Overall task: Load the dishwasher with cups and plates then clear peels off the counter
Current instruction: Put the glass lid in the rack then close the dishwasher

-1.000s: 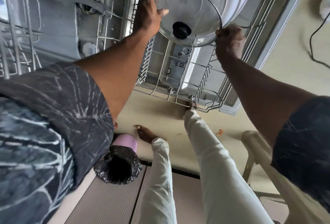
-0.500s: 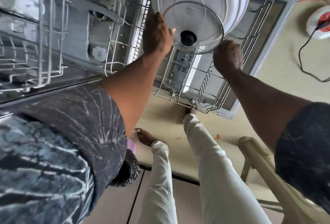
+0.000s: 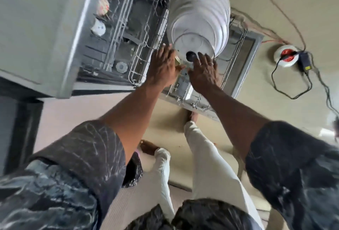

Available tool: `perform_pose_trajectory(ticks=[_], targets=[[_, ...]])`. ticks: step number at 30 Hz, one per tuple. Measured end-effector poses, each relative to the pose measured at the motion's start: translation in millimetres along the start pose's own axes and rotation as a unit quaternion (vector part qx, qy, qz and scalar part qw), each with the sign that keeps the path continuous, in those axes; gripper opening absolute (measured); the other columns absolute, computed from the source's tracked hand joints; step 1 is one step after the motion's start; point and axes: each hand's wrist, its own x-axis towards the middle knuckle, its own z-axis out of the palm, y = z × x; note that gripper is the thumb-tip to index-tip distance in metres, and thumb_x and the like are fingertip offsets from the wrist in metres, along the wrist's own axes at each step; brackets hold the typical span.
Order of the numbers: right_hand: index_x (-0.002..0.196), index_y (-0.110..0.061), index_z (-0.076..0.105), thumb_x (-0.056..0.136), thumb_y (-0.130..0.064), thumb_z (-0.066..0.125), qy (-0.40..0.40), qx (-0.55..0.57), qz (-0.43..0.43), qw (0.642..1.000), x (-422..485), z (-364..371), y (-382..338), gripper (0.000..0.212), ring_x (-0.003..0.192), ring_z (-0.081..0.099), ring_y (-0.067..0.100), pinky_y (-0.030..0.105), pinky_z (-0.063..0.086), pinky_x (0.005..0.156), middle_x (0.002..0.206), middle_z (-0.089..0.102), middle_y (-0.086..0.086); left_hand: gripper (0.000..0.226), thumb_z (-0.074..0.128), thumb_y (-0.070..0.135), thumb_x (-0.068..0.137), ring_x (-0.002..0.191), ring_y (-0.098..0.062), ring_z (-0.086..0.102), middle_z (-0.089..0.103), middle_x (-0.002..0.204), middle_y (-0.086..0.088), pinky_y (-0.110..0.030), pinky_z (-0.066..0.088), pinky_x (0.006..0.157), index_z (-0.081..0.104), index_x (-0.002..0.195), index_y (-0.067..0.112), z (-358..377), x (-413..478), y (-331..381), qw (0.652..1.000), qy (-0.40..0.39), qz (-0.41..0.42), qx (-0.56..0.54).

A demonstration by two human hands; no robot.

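Bent over the pulled-out grey wire lower rack (image 3: 236,46) of the open dishwasher. A row of round white plates (image 3: 200,11) standing on edge along the rack's far side, already loaded. Nearest in that row, a round clear glass lid with a black knob (image 3: 194,46), leaning against the plates. Left hand (image 3: 163,66) at the lid's left rim, fingers spread and loose, possibly a small yellowish thing under the palm, too hidden to name. Right hand (image 3: 203,70) just beside the knob, fingers splayed, grip slack, pinching nothing visible. Near end of the rack bare, room for more. Something white and rounded (image 3: 98,28) in the upper rack (image 3: 117,33), perhaps a cup; blurred. Judged: plate loading well along, lid just seated, cups uncertain, peels not yet dealt with; no desk in sight.
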Motion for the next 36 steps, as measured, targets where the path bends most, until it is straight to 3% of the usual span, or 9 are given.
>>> perform_pose_trajectory(ticks=[5, 10, 15, 19, 25, 30, 36], targets=[[0.148, -0.012, 0.043, 0.102, -0.040, 0.047, 0.046, 0.007, -0.016, 0.999, -70, -52, -64, 0.053, 0.149, 0.027, 0.035, 0.058, 0.022, 0.119, 0.160, 0.035, 0.013, 0.084, 0.021, 0.069, 0.098, 0.153, -0.029, 0.013, 0.020, 0.164, -0.012, -0.048, 0.015, 0.123, 0.024, 0.156, 0.008, -59, -88, -8, 0.995, 0.072, 0.010, 0.071], [0.155, -0.016, 0.034, 0.104, -0.039, 0.045, 0.082, -0.005, -0.033, 0.996, -115, -95, -131, 0.057, 0.154, 0.016, 0.032, 0.053, 0.012, 0.124, 0.166, 0.024, 0.010, 0.078, 0.031, 0.065, 0.099, 0.150, -0.030, 0.024, 0.033, 0.159, -0.013, -0.046, 0.019, 0.121, 0.038, 0.150, 0.007, -110, -170, -34, 0.986, 0.152, 0.002, 0.066], [0.157, -0.019, 0.029, 0.105, -0.043, 0.037, 0.109, -0.024, -0.102, 0.989, -134, -117, -213, 0.057, 0.155, 0.012, 0.029, 0.052, 0.009, 0.125, 0.167, 0.019, 0.007, 0.080, 0.023, 0.067, 0.099, 0.153, -0.028, 0.014, 0.021, 0.164, -0.010, -0.046, 0.012, 0.124, 0.025, 0.156, 0.011, -150, -240, -88, 0.977, 0.191, -0.071, 0.055], [0.158, -0.020, 0.029, 0.106, -0.048, 0.034, 0.110, -0.052, -0.166, 0.979, -143, -118, -294, 0.060, 0.156, 0.010, 0.027, 0.050, 0.007, 0.125, 0.169, 0.017, 0.004, 0.074, 0.030, 0.059, 0.101, 0.153, -0.027, 0.008, 0.018, 0.165, -0.009, -0.045, 0.006, 0.124, 0.024, 0.155, 0.010, -165, -299, -139, 0.964, 0.233, -0.127, 0.009], [0.159, -0.023, 0.027, 0.106, -0.050, 0.034, 0.059, -0.085, -0.269, 0.958, -168, -85, -397, 0.059, 0.156, 0.007, 0.025, 0.051, 0.006, 0.126, 0.169, 0.014, 0.002, 0.078, 0.038, 0.060, 0.098, 0.153, -0.025, 0.005, 0.016, 0.165, -0.008, -0.044, 0.004, 0.125, 0.022, 0.156, 0.010, -153, -382, -205, 0.939, 0.241, -0.241, -0.047], [0.159, -0.024, 0.027, 0.105, -0.051, 0.036, 0.016, -0.120, -0.352, 0.928, -194, -45, -470, 0.061, 0.156, 0.007, 0.023, 0.049, 0.004, 0.126, 0.169, 0.014, 0.002, 0.078, 0.035, 0.061, 0.099, 0.154, -0.022, -0.001, 0.011, 0.167, -0.005, -0.043, -0.001, 0.125, 0.017, 0.158, 0.014, -126, -456, -254, 0.898, 0.247, -0.350, -0.102], [0.159, -0.024, 0.027, 0.106, -0.050, 0.032, -0.032, -0.173, -0.466, 0.867, -231, 7, -550, 0.059, 0.156, 0.010, 0.024, 0.049, 0.008, 0.126, 0.169, 0.017, 0.003, 0.082, 0.029, 0.064, 0.096, 0.154, -0.026, 0.000, 0.011, 0.166, -0.010, -0.046, 0.001, 0.124, 0.013, 0.159, 0.014, -84, -561, -298, 0.828, 0.247, -0.483, -0.139]])
